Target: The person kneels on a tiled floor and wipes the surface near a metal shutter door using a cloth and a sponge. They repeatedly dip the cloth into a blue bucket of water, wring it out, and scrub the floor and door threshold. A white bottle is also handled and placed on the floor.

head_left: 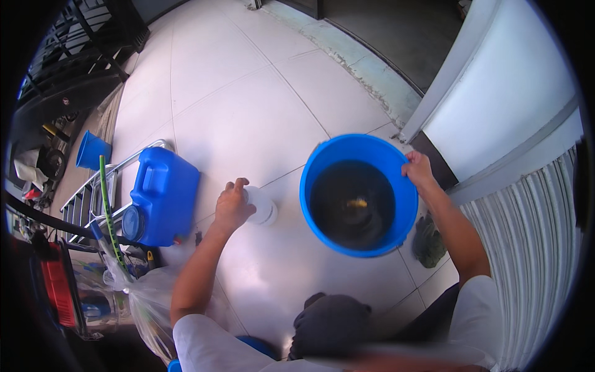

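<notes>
1. Head view: the person's left hand (232,206) is partly closed, fingers bent and thumb apart from them, and has hold of a translucent white container (265,208) by its left end. Whether the container stands or tilts is hard to tell.
2. The right hand (418,169) is curled closed over the far right rim of a large blue bucket (404,208), gripping it by the edge.
3. The bucket is on the pale tiled floor (229,124), right of the white container and apart from it. Dark liquid (328,192) covers its bottom, with a small yellowish patch showing near the middle; what that patch is cannot be told.
4. Just beside the bucket, on its near right side, lies a dark green bundle (429,245), partly hidden by the right forearm.
5. To the left of the left hand sits a blue jerrycan (168,195) with a moulded handle and a round cap on its near left side.
6. Farther left are a metal ladder (73,211), a smaller blue bucket (94,150) and a green striped stick (106,198); nearer is a clear plastic bag (145,307).
7. A ribbed white panel (527,248) rises along the right side.
</notes>
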Action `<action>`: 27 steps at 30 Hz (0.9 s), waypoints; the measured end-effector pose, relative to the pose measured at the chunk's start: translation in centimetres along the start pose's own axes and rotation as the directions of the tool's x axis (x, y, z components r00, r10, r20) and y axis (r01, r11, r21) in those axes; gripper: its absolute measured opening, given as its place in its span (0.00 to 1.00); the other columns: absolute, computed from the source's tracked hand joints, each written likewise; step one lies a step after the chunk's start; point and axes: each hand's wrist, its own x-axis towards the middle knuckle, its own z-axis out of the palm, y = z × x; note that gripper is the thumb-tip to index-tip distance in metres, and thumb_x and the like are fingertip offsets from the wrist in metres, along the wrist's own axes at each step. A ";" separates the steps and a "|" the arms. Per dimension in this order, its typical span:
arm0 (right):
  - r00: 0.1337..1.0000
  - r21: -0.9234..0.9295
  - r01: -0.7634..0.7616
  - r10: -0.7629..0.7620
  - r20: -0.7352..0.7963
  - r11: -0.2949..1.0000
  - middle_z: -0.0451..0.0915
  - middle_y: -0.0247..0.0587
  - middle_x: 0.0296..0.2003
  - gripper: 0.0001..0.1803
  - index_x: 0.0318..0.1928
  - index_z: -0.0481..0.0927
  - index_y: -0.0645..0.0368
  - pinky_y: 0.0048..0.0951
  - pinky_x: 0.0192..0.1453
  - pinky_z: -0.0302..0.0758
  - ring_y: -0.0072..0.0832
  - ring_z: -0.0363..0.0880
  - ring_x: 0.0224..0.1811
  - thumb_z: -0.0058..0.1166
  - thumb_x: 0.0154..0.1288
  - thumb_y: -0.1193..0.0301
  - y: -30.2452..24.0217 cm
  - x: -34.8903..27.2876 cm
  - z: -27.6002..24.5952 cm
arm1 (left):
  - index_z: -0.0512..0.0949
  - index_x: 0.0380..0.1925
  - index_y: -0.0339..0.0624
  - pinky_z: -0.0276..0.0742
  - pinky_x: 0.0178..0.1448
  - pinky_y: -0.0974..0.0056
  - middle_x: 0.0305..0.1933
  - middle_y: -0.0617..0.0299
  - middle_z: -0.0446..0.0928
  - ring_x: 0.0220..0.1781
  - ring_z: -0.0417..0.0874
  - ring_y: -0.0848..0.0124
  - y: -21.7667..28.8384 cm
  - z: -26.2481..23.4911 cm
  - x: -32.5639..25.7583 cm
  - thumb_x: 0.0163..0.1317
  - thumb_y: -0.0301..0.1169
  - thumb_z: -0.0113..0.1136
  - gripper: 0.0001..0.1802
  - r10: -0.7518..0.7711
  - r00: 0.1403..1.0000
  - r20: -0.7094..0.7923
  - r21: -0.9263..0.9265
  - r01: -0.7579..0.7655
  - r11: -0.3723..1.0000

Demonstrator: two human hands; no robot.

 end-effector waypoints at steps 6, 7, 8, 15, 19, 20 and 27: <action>0.995 0.056 -0.018 0.024 -0.095 0.998 0.76 0.40 0.19 0.10 0.27 0.79 0.66 0.29 0.22 0.68 0.25 0.73 0.19 0.52 0.37 0.82 -1.9 6.1 4.8 | 0.67 0.49 0.45 0.75 0.50 0.54 0.42 0.47 0.73 0.43 0.78 0.50 -0.4 -0.3 -0.5 0.36 0.27 0.70 0.35 0.059 0.998 0.029 0.006 -0.060 0.998; 0.992 0.050 -0.006 0.012 -0.125 0.999 0.76 0.40 0.19 0.10 0.27 0.79 0.66 0.30 0.23 0.69 0.26 0.73 0.19 0.52 0.37 0.82 -2.5 7.3 5.6 | 0.67 0.49 0.45 0.75 0.50 0.54 0.42 0.47 0.73 0.43 0.78 0.50 -0.5 -0.3 -0.5 0.36 0.27 0.70 0.35 0.066 0.998 0.017 -0.001 -0.066 0.998; 0.991 0.068 0.010 -0.001 -0.136 0.998 0.76 0.40 0.19 0.10 0.27 0.79 0.66 0.31 0.23 0.69 0.27 0.73 0.19 0.52 0.37 0.82 -3.1 8.5 6.6 | 0.66 0.49 0.45 0.75 0.49 0.54 0.42 0.46 0.73 0.43 0.78 0.50 -0.5 -0.3 -0.7 0.36 0.27 0.70 0.35 0.058 0.998 0.017 -0.006 -0.058 0.998; 0.994 0.030 0.043 -0.040 -0.101 0.999 0.77 0.40 0.21 0.10 0.27 0.77 0.66 0.28 0.21 0.67 0.25 0.73 0.21 0.53 0.36 0.81 -6.2 18.6 12.1 | 0.63 0.51 0.47 0.73 0.51 0.53 0.43 0.46 0.73 0.45 0.77 0.49 0.8 0.1 -1.9 0.37 0.27 0.70 0.38 -0.041 0.999 0.005 -0.027 0.041 0.999; 0.981 0.024 0.184 -0.182 -0.072 0.983 0.72 0.35 0.15 0.02 0.18 0.75 0.63 0.31 0.21 0.65 0.24 0.68 0.18 0.51 0.38 0.78 -5.1 26.6 15.9 | 0.62 0.52 0.48 0.71 0.53 0.53 0.46 0.46 0.73 0.49 0.75 0.49 2.3 0.2 -1.5 0.38 0.27 0.69 0.38 -0.169 0.985 0.018 -0.037 0.170 0.985; 0.980 -0.050 0.197 -0.198 -0.016 0.979 0.69 0.32 0.13 0.03 0.14 0.73 0.61 0.31 0.20 0.64 0.23 0.66 0.16 0.50 0.39 0.76 -5.1 28.7 16.7 | 0.62 0.52 0.48 0.71 0.54 0.53 0.46 0.46 0.73 0.48 0.75 0.49 2.7 0.3 -1.4 0.38 0.27 0.69 0.38 -0.168 0.986 -0.001 -0.054 0.168 0.984; 0.971 -0.069 0.237 -0.235 0.030 0.969 0.79 0.53 0.22 0.12 0.24 0.78 0.69 0.38 0.34 0.72 0.38 0.79 0.26 0.45 0.42 0.73 -4.8 35.7 20.7 | 0.60 0.53 0.48 0.70 0.54 0.53 0.45 0.46 0.72 0.51 0.73 0.49 4.9 0.6 3.8 0.38 0.29 0.71 0.40 -0.347 0.937 0.033 -0.042 0.348 0.936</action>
